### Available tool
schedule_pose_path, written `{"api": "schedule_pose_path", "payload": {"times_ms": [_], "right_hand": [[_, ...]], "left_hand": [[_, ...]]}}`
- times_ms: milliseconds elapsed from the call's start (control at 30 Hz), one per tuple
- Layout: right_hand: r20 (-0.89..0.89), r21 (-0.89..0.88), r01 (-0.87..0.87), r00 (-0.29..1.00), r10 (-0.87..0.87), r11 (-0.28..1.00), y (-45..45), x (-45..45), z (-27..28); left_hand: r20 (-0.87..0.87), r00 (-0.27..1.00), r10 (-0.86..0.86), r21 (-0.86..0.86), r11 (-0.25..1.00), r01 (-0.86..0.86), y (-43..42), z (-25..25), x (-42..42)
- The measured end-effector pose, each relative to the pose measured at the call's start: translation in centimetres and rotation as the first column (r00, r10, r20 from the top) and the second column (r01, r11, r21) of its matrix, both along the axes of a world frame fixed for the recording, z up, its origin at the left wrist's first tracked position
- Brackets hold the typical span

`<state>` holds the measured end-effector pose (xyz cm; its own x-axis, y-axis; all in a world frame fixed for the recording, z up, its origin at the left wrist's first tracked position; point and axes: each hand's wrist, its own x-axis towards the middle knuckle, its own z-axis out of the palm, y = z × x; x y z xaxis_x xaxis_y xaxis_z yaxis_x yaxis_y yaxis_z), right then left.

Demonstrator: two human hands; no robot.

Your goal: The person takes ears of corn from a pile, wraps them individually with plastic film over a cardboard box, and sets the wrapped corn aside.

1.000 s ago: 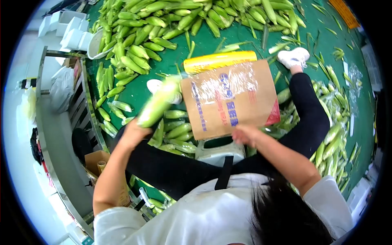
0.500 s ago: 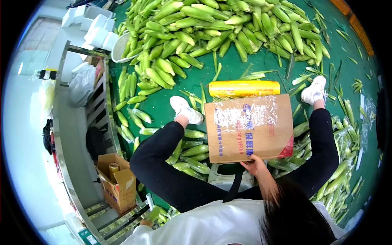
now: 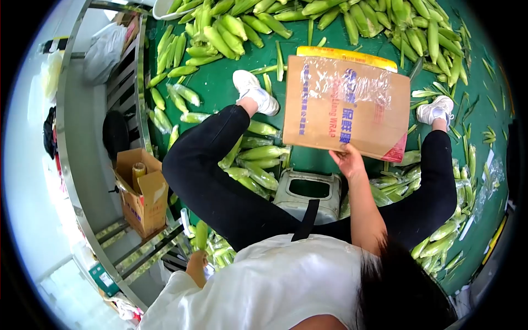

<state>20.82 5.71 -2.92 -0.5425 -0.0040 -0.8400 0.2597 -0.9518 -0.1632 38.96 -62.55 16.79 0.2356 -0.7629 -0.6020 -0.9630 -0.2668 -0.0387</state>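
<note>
My right hand [image 3: 350, 161] grips the near edge of a brown cardboard box [image 3: 316, 110], its fingers curled at the rim. The box has blue and red print, and shiny clear film covers part of its top. Just beyond it lies a yellow roll [image 3: 352, 56], partly hidden by the box. Low on the left, my left hand [image 3: 196, 266] is closed around a green ear of corn [image 3: 202, 235] that points up. Several film-wrapped ears [image 3: 258, 159] lie on the floor between my legs.
A large heap of corn in husks [image 3: 231, 33] covers the far floor. A grey plastic stool [image 3: 308, 202] stands between my thighs. On the left, a metal rack [image 3: 82, 220] holds a small open carton [image 3: 142, 198] with a roll inside. More wrapped corn [image 3: 445, 236] lies at right.
The view has tipped back towards my body. The box has shifted slightly away from me, uncovering the stool and hiding more of the yellow roll. My left hand and its corn now show more fully.
</note>
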Motion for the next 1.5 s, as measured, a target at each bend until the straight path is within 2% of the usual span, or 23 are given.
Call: {"api": "schedule_pose_path", "payload": {"times_ms": [200,300,467,567,600,667,700,800,867,933,1067,1100,1133,1167,1200,1233,1267,1300,1333,1367,1433,1467,1500], "right_hand": [[0.017,0.047,-0.045,0.999,0.045,0.998,2.7,-3.0,-0.5],[-0.034,0.044,-0.023,0.999,0.024,0.999,4.5,-4.5,-1.8],[-0.149,0.018,-0.112,0.982,0.114,0.994,7.5,-7.2,-4.8],[-0.148,0.007,-0.037,0.988,0.038,0.999,6.5,-7.2,-5.0],[-0.176,0.089,0.041,0.984,-0.024,0.995,5.5,-6.7,-5.6],[-0.055,0.157,-0.003,0.998,0.011,0.988,2.8,-6.1,-4.1],[-0.019,0.117,-0.055,0.998,0.058,0.992,1.9,-5.9,-3.6],[-0.023,0.227,-0.515,0.846,0.533,0.827,-1.2,-5.0,-2.8],[0.027,0.334,-0.700,0.676,0.736,0.631,-4.5,-3.6,0.3],[0.039,0.343,-0.752,0.611,0.791,0.563,-6.1,-1.7,-0.5],[0.158,0.355,-0.874,0.407,0.900,0.333,-8.1,0.6,0.3],[0.133,0.383,-0.901,0.274,0.953,0.205,-9.0,1.0,1.5],[0.118,0.406,-0.910,0.145,0.982,0.086,-10.6,1.1,2.9],[0.137,0.443,-0.893,-0.017,0.990,-0.077,-11.9,1.2,4.9],[0.187,0.523,-0.793,-0.250,0.950,-0.312,-12.0,2.7,0.3],[0.178,0.884,-0.335,-0.401,0.899,-0.325,-12.2,5.1,-4.9],[0.231,0.867,-0.349,-0.349,0.908,-0.355,-12.9,5.5,-3.5],[0.282,0.849,-0.367,-0.295,0.913,-0.381,-13.6,5.8,-1.8],[0.331,0.829,-0.389,-0.241,0.912,-0.403,-14.4,6.1,0.0],[0.364,0.797,-0.389,-0.300,0.882,-0.461,-14.2,5.8,1.3],[0.462,0.568,-0.661,-0.236,0.855,-0.490,-14.5,2.2,9.1],[0.409,0.571,-0.677,-0.256,0.876,-0.464,-13.8,1.4,9.5],[0.400,0.641,-0.633,-0.206,0.893,-0.433,-13.6,1.8,9.1]], "left_hand": [[-0.139,0.909,0.393,0.027,0.919,-0.393,-2.8,-1.6,-0.9],[-0.288,0.836,0.467,0.028,0.877,-0.480,-4.3,-3.4,-0.1],[-0.454,0.638,0.622,0.264,0.778,-0.570,-4.9,-4.8,0.6],[-0.525,0.502,0.687,0.282,0.697,-0.659,-5.8,-6.0,1.3],[-0.564,0.453,0.691,0.295,0.681,-0.670,-7.1,-7.0,2.6],[-0.641,0.370,0.673,0.237,0.632,-0.738,-6.7,-7.7,3.0],[-0.685,0.270,0.677,0.258,0.571,-0.780,-7.1,-9.0,3.7],[-0.750,-0.007,0.661,0.318,0.352,-0.881,-7.2,-11.7,3.7],[-0.764,-0.043,0.644,0.271,0.259,-0.927,-5.9,-12.7,4.0],[-0.764,-0.055,0.643,0.217,0.176,-0.960,-5.2,-13.4,5.2],[-0.590,0.079,0.803,0.378,0.361,-0.853,-4.4,-17.1,6.8],[-0.565,0.021,0.825,0.472,0.344,-0.812,-3.0,-16.7,4.6],[-0.542,0.148,0.827,0.531,0.473,-0.703,-1.4,-16.0,1.9],[-0.692,0.357,0.627,0.399,0.745,-0.535,1.3,-15.3,-2.2],[-0.804,0.476,0.356,0.233,0.925,-0.299,5.1,-14.3,-6.4],[-0.848,0.528,-0.028,-0.015,0.999,0.030,10.0,-12.1,-11.5],[-0.806,0.435,-0.402,-0.263,0.901,0.346,14.8,-11.5,-16.4],[-0.876,0.198,-0.440,-0.247,0.762,0.599,17.9,-13.4,-20.6],[-0.963,0.158,-0.218,-0.028,0.666,0.746,21.6,-14.1,-22.8],[-0.977,0.214,0.005,0.189,0.491,0.850,25.3,-14.6,-25.0],[-0.880,0.471,-0.056,0.473,-0.031,0.880,31.8,-19.3,-29.3],[-0.925,0.139,-0.355,0.271,-0.357,0.894,35.2,-21.4,-30.9],[-0.857,-0.308,-0.413,0.075,-0.692,0.719,39.0,-22.6,-32.8]]}}
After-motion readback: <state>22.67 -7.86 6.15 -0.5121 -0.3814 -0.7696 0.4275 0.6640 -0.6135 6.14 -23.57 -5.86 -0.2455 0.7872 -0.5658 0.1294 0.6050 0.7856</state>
